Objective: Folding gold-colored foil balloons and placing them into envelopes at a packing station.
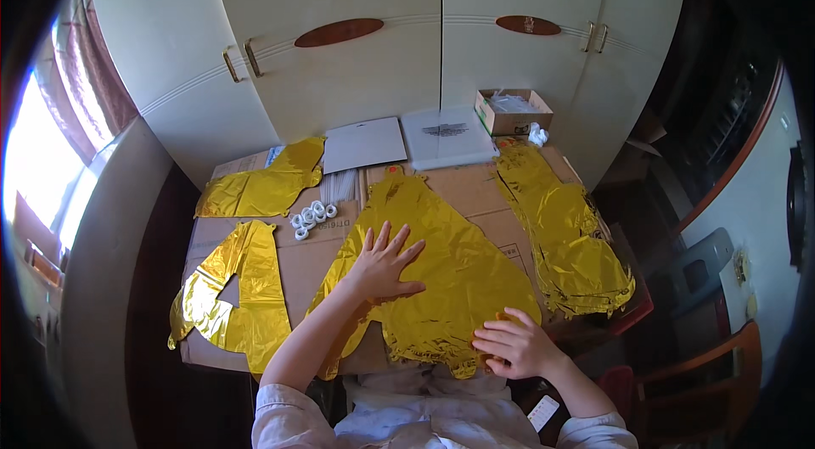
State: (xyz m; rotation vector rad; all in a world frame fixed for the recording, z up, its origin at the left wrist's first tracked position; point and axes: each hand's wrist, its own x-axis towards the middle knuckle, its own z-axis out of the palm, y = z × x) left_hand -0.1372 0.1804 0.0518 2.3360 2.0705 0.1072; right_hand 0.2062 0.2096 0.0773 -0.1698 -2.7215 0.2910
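A large flat gold foil balloon [458,271] lies on the cardboard-covered table [310,258] right in front of me. My left hand [384,262] rests flat on its left part, fingers spread. My right hand [514,345] presses the balloon's near right edge with curled fingers, close to a small orange spot on the foil; whether it pinches the foil I cannot tell.
More gold foil balloons lie at the left front [238,296], back left [267,182] and right [569,237]. Small white tape rolls [310,218] cluster mid-table. Two flat grey sheets [365,143], [446,137] and an open cardboard box [512,112] sit by the white wardrobe [382,33]. A chair [713,373] stands right.
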